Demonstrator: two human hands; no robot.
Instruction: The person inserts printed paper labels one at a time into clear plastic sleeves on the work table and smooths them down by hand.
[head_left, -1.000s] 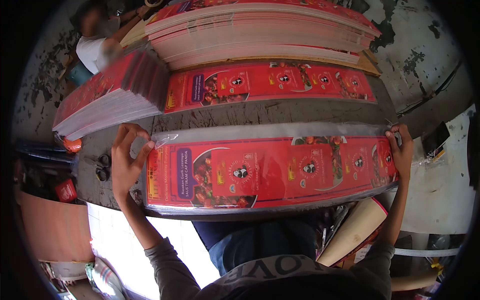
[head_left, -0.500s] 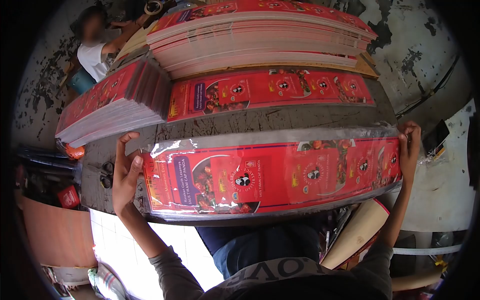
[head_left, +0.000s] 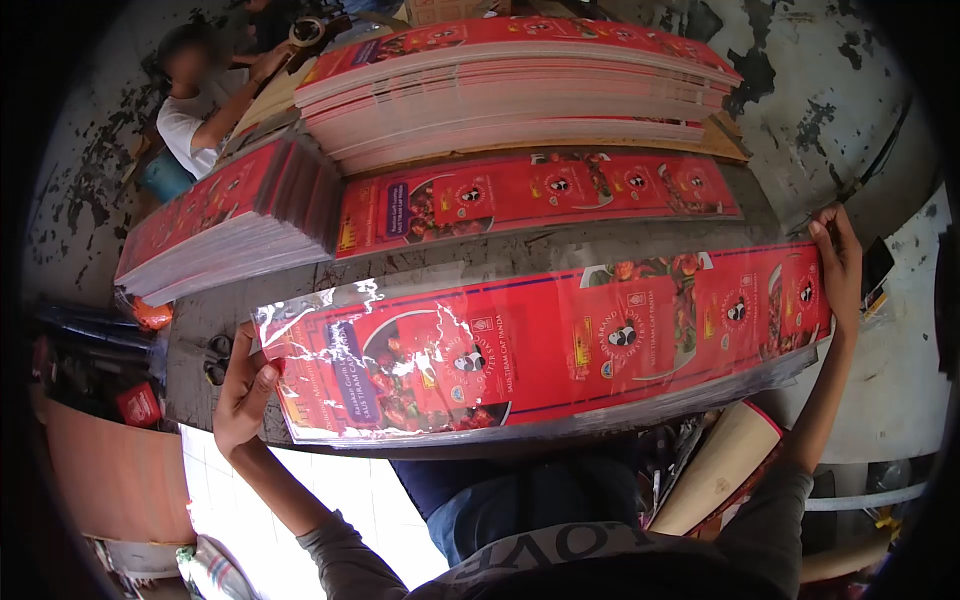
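A long red printed sheet in a clear plastic sleeve [head_left: 540, 350] lies across the near part of the dark table, on top of a stack of similar sleeved sheets. It shows panda logos, food pictures and a purple panel, and its plastic glares at the left. My left hand [head_left: 245, 395] pinches the left end, thumb on top and fingers at the edge. At the other end my right hand [head_left: 840, 265] holds the right edge, its thumb near the upper corner. The sleeved sheet sits tilted, right end higher in view. The undersides of both grips are hidden.
Another sleeved red sheet [head_left: 540, 200] lies just beyond. A fanned stack [head_left: 220, 220] is at the left, a tall stack of red sheets [head_left: 520, 90] at the back. Scissors [head_left: 215, 358] rest at the left table edge. A person [head_left: 190, 120] sits at the far left near a tape roll [head_left: 306, 32].
My left hand has closed from spread fingers onto the left end. The sleeved sheet has turned, its right end moving away and rightward with my right hand, its left end shifting slightly left.
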